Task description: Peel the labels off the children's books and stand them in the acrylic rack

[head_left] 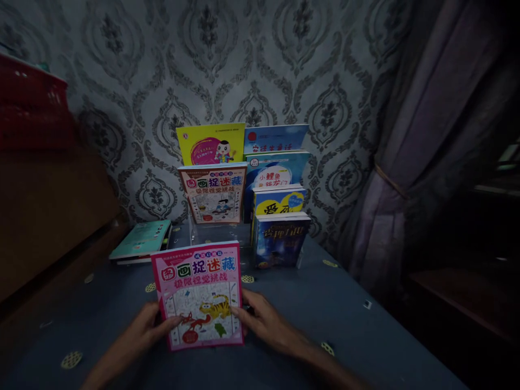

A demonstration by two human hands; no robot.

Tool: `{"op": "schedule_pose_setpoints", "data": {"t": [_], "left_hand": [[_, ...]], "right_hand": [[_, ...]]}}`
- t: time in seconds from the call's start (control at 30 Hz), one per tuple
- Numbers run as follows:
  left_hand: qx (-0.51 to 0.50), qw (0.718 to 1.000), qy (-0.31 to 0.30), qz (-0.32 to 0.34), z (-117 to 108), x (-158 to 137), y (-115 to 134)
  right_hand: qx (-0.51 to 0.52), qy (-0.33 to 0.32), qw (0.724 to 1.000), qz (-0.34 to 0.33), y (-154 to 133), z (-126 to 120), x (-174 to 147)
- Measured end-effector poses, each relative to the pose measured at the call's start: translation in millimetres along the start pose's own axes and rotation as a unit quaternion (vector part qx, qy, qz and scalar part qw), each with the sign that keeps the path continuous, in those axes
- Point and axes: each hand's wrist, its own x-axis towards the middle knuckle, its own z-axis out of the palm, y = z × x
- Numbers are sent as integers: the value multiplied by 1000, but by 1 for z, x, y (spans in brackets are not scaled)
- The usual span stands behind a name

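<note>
A pink picture book (199, 295) with a cartoon tiger and fox on its cover is held up between my two hands, its front facing me. My left hand (152, 322) grips its left edge, thumb across the cover and fingers hidden behind. On the opposite side my right hand (260, 317) has its thumb on the cover's edge, with the fingers mostly out of sight. Just behind it, a similar brown-bordered book (215, 197) leans upright on a clear stand (193, 233). A yellow-green book (210, 142) rises behind that one.
Right of the stand are a dark blue book (280, 241), a blue-and-yellow book (280, 201), a teal book (270, 170) and a blue book (276, 138). A small book pile (142, 239) lies at left on the dark tablecloth (317, 303). A brown box (49, 211) and curtain (382, 216) flank the table.
</note>
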Motion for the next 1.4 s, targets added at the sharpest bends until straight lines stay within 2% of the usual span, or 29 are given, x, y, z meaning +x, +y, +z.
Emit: {"op": "schedule_pose_setpoints", "data": {"t": [0.17,0.3,0.47,0.57,0.7,0.9,1.07,1.13,1.17,1.2,1.3,1.4], "left_hand": [[5,998,-34,52,0,0,10],[29,995,9,95,4,0,19],[45,990,4,132,7,6,32],[59,988,10,145,4,11,43],[91,981,7,172,-2,18,64],[68,975,7,210,-10,31,102],[67,970,-27,231,-30,49,135],[105,960,-42,256,-42,58,153],[128,953,-31,274,-49,63,162],[156,944,-18,290,-55,68,171],[197,926,59,316,-70,85,193],[207,912,106,339,-75,100,206]], "right_hand": [[-45,4,999,-3,3,-3,-4],[-77,16,997,7,7,-6,-7],[-153,72,986,-15,13,-14,-6],[-178,77,980,-48,10,-21,-1],[-196,61,974,-97,-5,-40,11],[-216,39,970,-99,-43,-71,28],[-235,13,962,-141,-76,-101,51],[-286,15,945,-157,-90,-119,65],[-332,18,929,-162,-98,-128,73],[-375,18,911,-172,-106,-138,80],[-458,74,863,-200,-128,-159,101],[-466,129,848,-216,-138,-169,116]]}}
